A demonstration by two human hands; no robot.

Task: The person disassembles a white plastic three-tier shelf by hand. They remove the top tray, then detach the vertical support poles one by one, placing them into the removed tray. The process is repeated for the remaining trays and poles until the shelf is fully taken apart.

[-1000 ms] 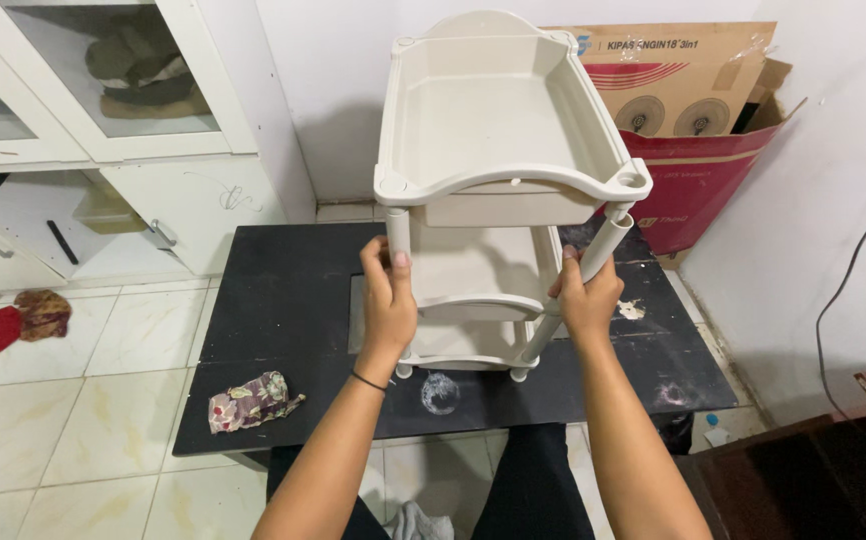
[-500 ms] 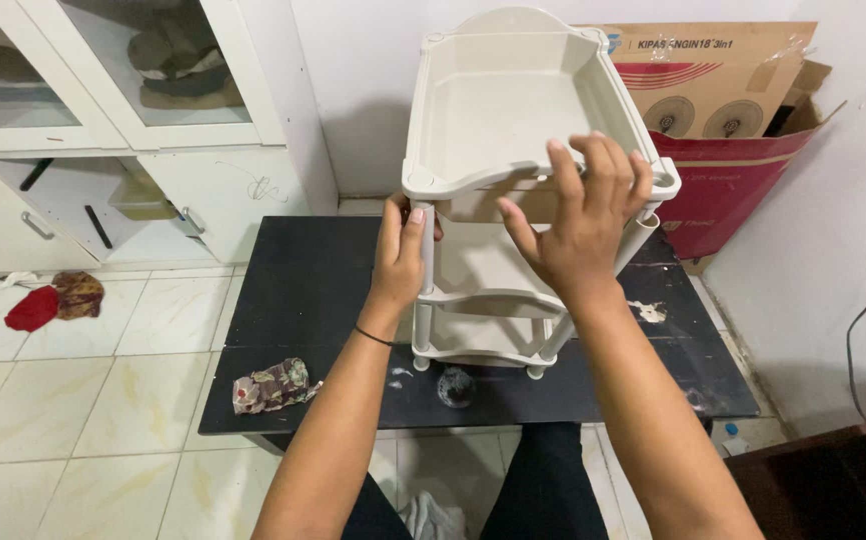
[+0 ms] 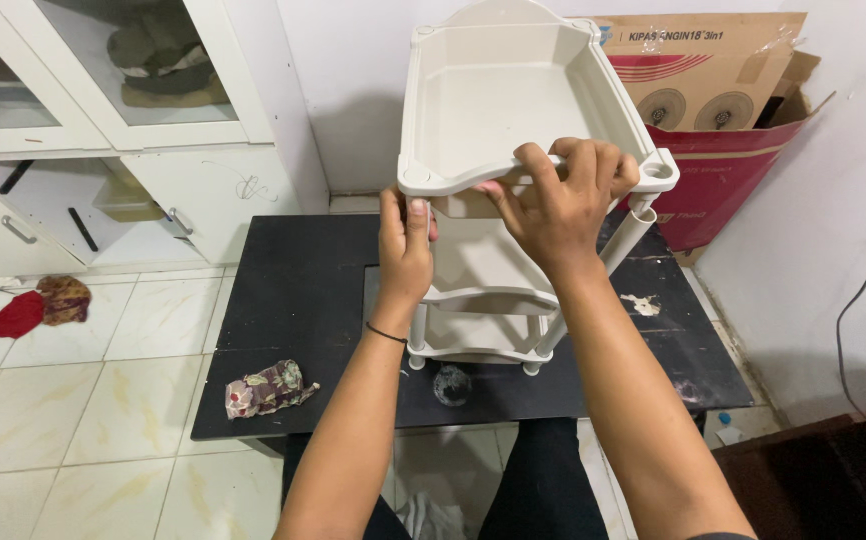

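Note:
A cream plastic tiered shelf rack (image 3: 513, 100) stands on a low black table (image 3: 293, 300) in front of me. My left hand (image 3: 405, 240) is wrapped around the rack's front left post, just under the top tray. My right hand (image 3: 563, 200) grips the top tray's front rim from above, fingers curled over the edge. Two lower shelves show beneath the hands, partly hidden by my arms.
A floral cloth (image 3: 268, 388) lies on the table's front left corner. A white cabinet (image 3: 133, 130) with glass doors stands at the left. A cardboard box (image 3: 723, 110) leans against the wall behind the rack. Red and patterned rags (image 3: 38, 305) lie on the tiled floor.
My right hand rose from the rack's right post to the top tray and closed on its front rim. My left hand slid up the left post.

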